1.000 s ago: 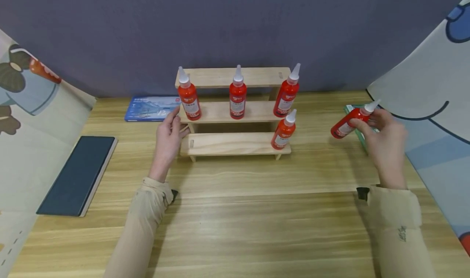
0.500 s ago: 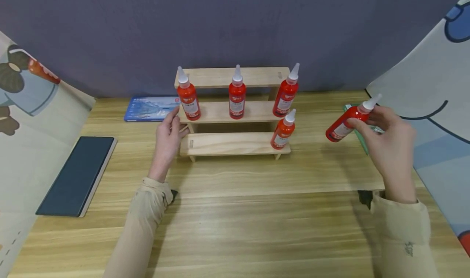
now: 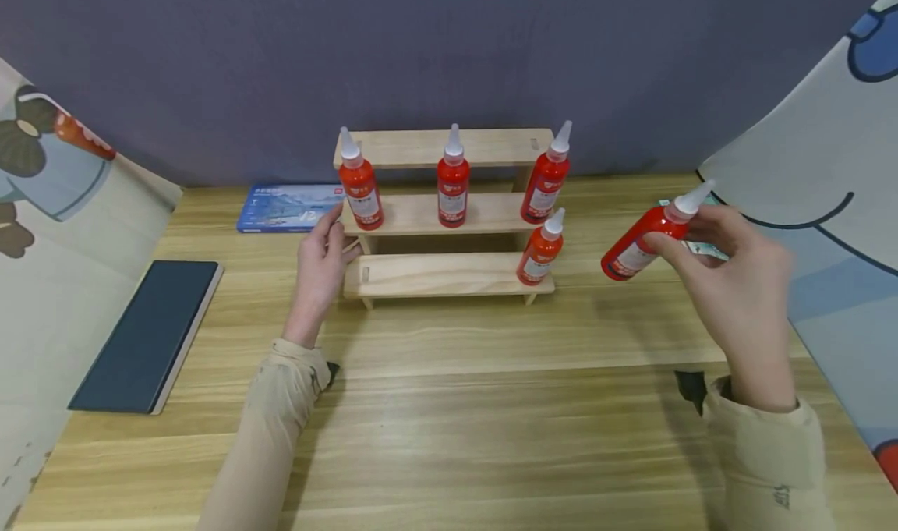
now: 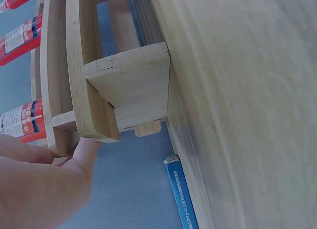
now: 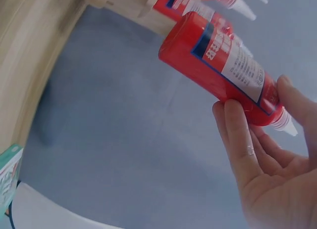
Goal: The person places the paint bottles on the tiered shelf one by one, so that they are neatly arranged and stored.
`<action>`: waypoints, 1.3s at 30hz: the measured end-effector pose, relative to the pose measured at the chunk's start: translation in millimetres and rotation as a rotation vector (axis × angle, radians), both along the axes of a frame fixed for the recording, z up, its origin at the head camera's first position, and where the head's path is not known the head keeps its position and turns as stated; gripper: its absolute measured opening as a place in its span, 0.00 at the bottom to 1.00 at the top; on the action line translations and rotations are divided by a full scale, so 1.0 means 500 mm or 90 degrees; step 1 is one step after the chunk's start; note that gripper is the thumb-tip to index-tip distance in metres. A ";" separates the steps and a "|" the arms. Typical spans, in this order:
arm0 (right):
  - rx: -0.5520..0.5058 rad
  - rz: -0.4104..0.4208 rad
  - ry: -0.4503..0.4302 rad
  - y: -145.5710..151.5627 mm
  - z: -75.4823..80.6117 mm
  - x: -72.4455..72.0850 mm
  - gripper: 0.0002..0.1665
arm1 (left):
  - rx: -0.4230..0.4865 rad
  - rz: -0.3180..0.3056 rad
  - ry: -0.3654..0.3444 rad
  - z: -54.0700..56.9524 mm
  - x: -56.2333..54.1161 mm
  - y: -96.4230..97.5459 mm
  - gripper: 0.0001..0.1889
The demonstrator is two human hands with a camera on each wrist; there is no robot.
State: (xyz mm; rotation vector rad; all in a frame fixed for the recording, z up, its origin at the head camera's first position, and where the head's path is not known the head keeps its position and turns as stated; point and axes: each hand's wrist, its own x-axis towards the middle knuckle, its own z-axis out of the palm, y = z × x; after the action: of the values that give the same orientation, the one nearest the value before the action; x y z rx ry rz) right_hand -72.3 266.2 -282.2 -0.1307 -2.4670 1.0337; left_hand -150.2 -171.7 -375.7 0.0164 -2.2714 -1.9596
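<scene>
My right hand (image 3: 744,281) holds a red squeeze bottle (image 3: 637,246) with a white pointed cap, tilted, above the right side of the table. In the right wrist view, its thumb and fingers pinch the bottle (image 5: 223,66) near the cap end. My left hand (image 3: 319,258) grips the left end of a three-tier wooden rack (image 3: 442,274), fingers around the end of the middle step in the left wrist view. Three matching bottles stand along the middle step, including a centre bottle (image 3: 453,192). One more bottle (image 3: 540,256) stands at the right end of the bottom step.
A blue flat box (image 3: 291,207) lies behind my left hand. The dark notebook (image 3: 147,336) rests on the table at far left. Partly hidden behind my right hand is a green box (image 5: 9,172). A dark blue-grey panel (image 3: 449,55) rises behind the rack.
My right hand has brought the bottle left and slightly nearer the front, toward the rack. The left hand, the rack and its bottles have stayed in place.
</scene>
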 end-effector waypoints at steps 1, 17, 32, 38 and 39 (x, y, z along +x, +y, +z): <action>0.002 0.004 0.006 -0.004 0.002 0.002 0.28 | 0.000 0.000 0.000 0.000 0.000 0.000 0.26; -0.015 0.101 0.026 -0.067 0.023 0.025 0.28 | 0.011 0.005 -0.001 -0.002 -0.004 0.002 0.26; -0.037 0.204 0.034 -0.137 -0.004 0.000 0.28 | 0.016 0.009 -0.003 -0.002 -0.004 0.001 0.26; -0.045 0.236 0.028 -0.169 -0.021 -0.010 0.28 | 0.008 0.009 -0.005 -0.003 -0.005 -0.001 0.26; -0.049 0.241 0.026 -0.174 -0.023 -0.011 0.28 | 0.007 0.010 -0.006 -0.003 -0.005 -0.001 0.26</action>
State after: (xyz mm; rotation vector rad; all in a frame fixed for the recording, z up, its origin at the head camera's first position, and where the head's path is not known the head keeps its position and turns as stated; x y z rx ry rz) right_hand -77.8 179.2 -293.5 0.3435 -2.4701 1.2695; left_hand -152.9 -172.0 -377.4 0.0438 -2.2588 -1.9695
